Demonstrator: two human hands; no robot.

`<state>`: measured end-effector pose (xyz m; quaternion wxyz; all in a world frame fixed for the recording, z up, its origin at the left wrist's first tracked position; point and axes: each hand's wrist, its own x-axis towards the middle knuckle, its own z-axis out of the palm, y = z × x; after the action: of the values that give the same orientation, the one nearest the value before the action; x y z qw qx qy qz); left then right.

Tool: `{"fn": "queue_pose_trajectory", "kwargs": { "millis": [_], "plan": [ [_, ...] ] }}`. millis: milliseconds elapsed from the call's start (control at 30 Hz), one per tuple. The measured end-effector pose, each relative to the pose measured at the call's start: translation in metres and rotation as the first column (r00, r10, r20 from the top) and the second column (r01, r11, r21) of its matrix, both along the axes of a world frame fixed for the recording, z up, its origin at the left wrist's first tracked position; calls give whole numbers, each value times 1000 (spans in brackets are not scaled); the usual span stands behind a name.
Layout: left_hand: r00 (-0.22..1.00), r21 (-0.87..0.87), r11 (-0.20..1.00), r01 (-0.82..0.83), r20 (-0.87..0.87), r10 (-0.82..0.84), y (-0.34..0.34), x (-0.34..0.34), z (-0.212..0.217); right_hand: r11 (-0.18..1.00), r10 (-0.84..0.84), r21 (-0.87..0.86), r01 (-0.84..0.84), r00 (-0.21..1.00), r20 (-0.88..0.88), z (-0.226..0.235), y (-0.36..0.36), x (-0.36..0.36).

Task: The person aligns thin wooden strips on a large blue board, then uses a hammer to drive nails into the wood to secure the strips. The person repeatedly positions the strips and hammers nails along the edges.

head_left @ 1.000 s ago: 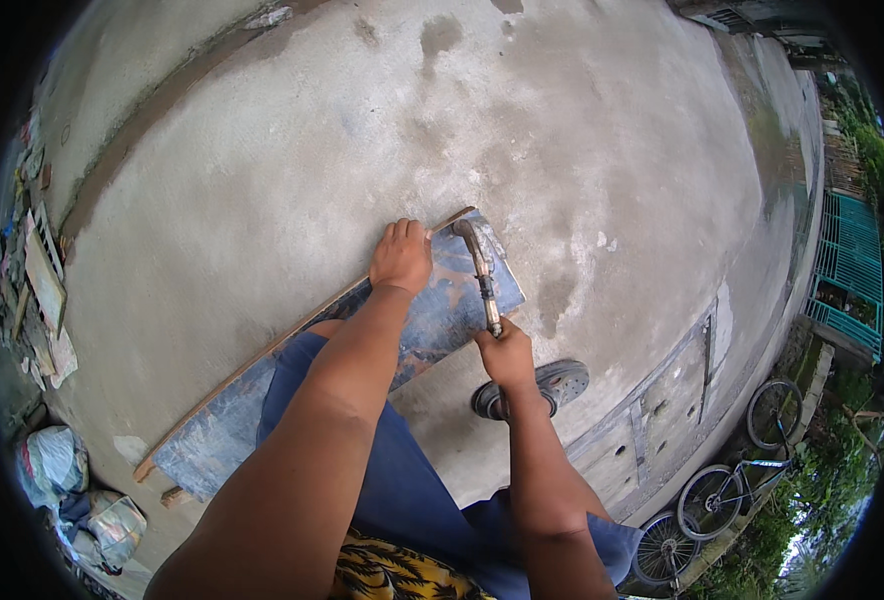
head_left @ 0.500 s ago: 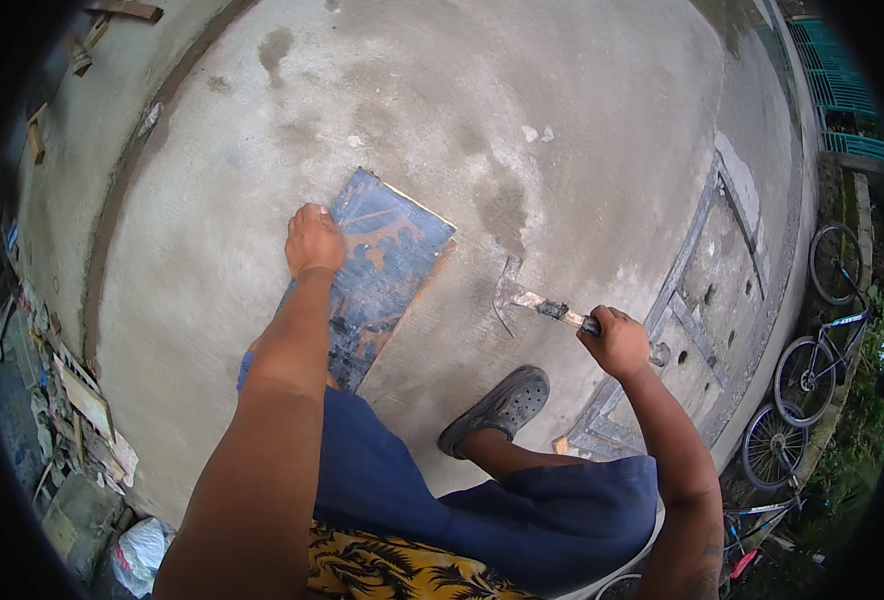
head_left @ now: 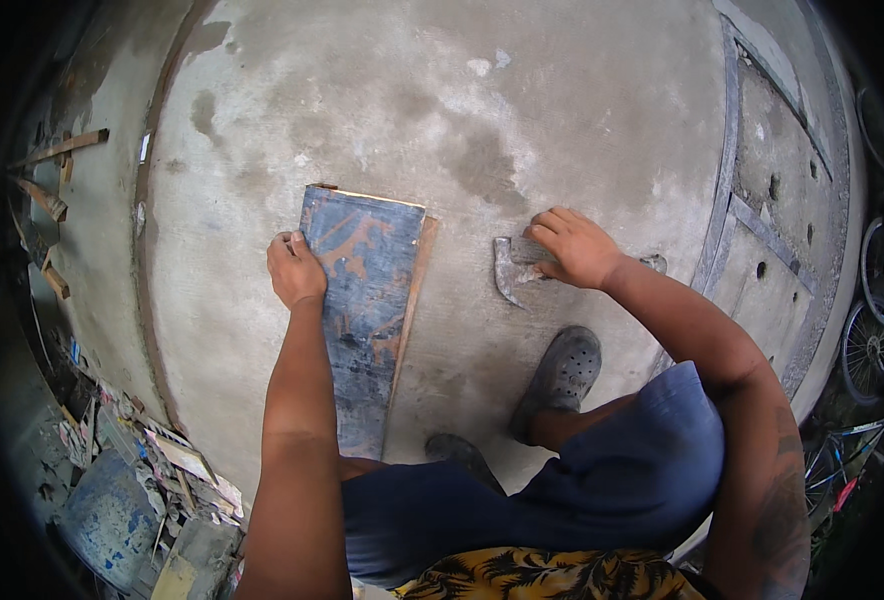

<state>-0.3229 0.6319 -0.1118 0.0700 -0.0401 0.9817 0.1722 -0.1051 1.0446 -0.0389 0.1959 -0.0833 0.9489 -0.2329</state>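
well, left hand at blue panel

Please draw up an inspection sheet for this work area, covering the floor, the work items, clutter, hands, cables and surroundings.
Surface: concrete floor, with darker stains and pale patches.
Work items: blue-faced board with worn brown patches, lying flat side up; hammer to its right, handle mostly hidden.
Clutter: wood pieces at far left; rubble and scraps at lower left.
Hands: left hand at the board's left edge; right hand over the hammer's handle, fingers extended, grip unclear.
Cables: nothing seen.
Surroundings: bicycles at far right, partly cut off; grey strips at right, with dark holes beside them.
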Motion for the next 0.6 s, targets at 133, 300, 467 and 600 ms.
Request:
{"fn": "queue_pose_trajectory", "kwargs": {
  "millis": [133,300,467,600],
  "plan": [
    [980,-97,991,93,-168,-109,1,-2,-7,968,246,-34,-250,964,-98,-24,-22,-79],
    [953,-295,923,247,-97,-286,12,-7,11,946,283,-119,-303,946,-157,-59,-63,-138],
    [783,-120,784,609,-67,-619,80,7,43,950,171,-243,-193,979,-110,-85,-78,-136],
    [642,-134,629,765,101,-760,127,25,58,959,172,-212,-190,980,-104,-82,-77,-141]
  ]
}}
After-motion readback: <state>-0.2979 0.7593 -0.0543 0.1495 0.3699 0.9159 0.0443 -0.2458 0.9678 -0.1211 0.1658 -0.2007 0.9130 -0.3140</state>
